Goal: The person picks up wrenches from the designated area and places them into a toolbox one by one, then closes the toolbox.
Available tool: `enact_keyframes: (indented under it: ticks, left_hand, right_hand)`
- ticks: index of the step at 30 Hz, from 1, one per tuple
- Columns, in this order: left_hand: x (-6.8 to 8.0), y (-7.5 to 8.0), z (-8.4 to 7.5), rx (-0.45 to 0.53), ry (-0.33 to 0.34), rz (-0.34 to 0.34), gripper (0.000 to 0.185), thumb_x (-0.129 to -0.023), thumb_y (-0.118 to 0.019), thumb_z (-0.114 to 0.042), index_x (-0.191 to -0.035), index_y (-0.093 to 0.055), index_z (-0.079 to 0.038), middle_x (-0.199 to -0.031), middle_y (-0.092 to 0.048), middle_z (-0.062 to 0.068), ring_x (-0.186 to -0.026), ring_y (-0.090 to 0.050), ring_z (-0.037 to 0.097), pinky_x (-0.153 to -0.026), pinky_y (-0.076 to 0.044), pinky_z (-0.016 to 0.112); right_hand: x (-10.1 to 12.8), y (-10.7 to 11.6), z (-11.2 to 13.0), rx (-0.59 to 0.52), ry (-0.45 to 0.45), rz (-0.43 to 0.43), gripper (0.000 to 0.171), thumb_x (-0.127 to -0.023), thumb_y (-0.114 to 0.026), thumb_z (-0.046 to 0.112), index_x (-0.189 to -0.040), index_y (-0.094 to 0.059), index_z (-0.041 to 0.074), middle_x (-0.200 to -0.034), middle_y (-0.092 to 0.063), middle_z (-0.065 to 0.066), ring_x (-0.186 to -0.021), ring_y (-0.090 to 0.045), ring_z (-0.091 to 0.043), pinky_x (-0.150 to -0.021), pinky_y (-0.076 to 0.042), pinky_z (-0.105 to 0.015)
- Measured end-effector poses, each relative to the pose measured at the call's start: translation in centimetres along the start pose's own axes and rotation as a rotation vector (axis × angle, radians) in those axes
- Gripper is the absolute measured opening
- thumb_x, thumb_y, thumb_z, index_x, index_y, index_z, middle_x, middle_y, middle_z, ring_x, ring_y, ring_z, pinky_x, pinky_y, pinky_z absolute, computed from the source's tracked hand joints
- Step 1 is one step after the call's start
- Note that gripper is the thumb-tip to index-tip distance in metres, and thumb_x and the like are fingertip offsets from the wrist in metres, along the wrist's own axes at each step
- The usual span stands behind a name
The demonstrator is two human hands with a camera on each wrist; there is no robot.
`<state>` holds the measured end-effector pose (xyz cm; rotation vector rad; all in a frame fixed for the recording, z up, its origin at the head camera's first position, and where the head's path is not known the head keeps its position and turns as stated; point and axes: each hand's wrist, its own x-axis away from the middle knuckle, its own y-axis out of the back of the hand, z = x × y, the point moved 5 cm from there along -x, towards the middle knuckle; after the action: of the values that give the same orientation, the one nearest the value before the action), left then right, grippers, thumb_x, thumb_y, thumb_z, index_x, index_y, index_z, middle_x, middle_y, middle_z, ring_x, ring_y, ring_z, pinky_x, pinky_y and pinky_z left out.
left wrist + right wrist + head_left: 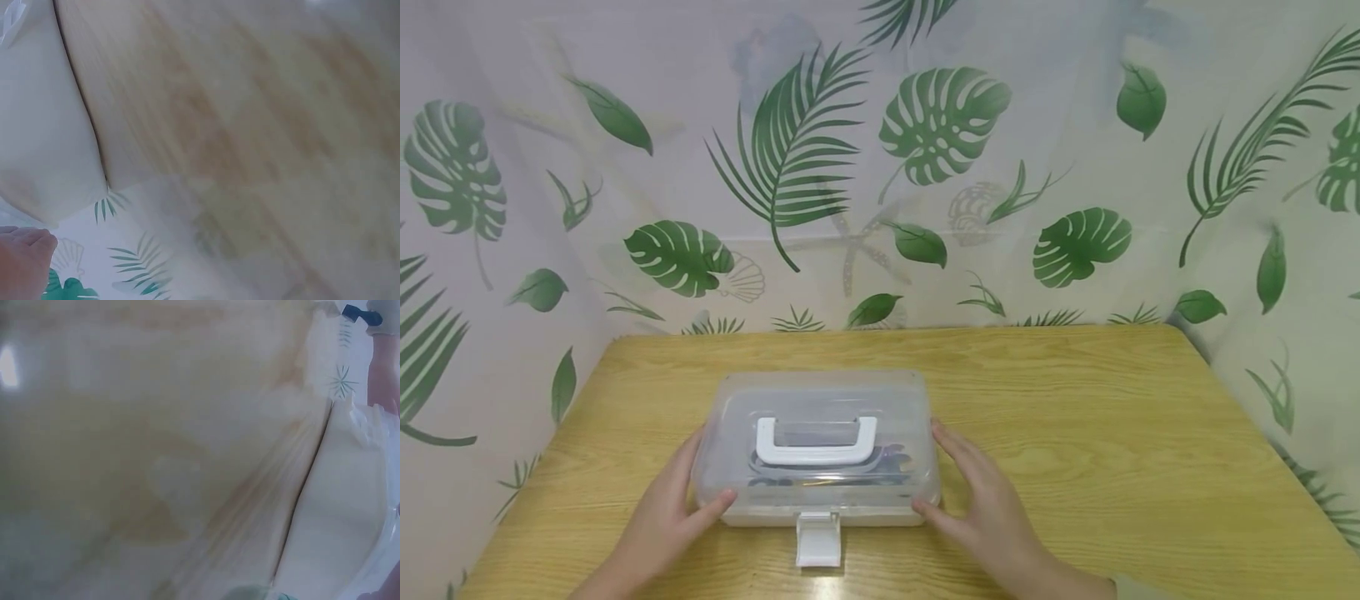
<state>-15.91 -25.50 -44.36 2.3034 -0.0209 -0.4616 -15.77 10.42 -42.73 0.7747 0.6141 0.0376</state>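
Note:
A clear plastic storage box (pixel 835 396) with a white folding handle (pixel 816 456) on its lid sits on the table. Its white latch (pixel 818 542) sticks out from the front like a loose flap. Purple-blue items show dimly through the lid; their kind cannot be made out. My left hand (pixel 666 508) grips the box's left end, thumb at the front corner. At the right end, my right hand (pixel 992 508) holds it likewise, thumb on the front edge. Both wrist views catch the pale box wall (pixel 56 125) close up, with only part of a hand (pixel 25 262) in the left one.
The wood-grain table (pixel 1112 433) extends around the box, widest to the right. Behind it and on both sides hangs a white cloth (pixel 1000 275) printed with green leaves. A light glare lies on the tabletop near the front.

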Motion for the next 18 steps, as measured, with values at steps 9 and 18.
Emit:
enact_keyframes:
  ticks: [9, 18]
  left_hand:
    - [0.1, 1.0, -0.7, -0.197, -0.076, -0.043, 0.094, -0.092, -0.082, -0.029, -0.167, -0.029, -0.009, -0.166, -0.043, 0.023, -0.147, -0.047, 0.049, -0.12, -0.041, 0.064]
    - [0.3, 1.0, -2.6, -0.438, -0.405, -0.069, 0.086, -0.103, -0.058, -0.06, -0.159, -0.041, 0.002, -0.167, -0.042, 0.023, -0.159, -0.036, 0.034, -0.135, -0.002, 0.019]
  right_hand:
    - [-0.6, 0.6, 1.1, 0.051, 0.282, -0.009, 0.092, -0.074, -0.093, 0.017, -0.153, -0.051, -0.004, -0.158, -0.054, -0.018, -0.137, -0.057, -0.036, -0.129, -0.03, -0.019]
    - [-0.5, 0.0, 2.8, 0.183, 0.647, -0.067, 0.057, -0.112, -0.052, 0.038, -0.141, -0.059, -0.01, -0.148, -0.061, -0.025, -0.133, -0.062, -0.037, -0.134, -0.027, -0.028]
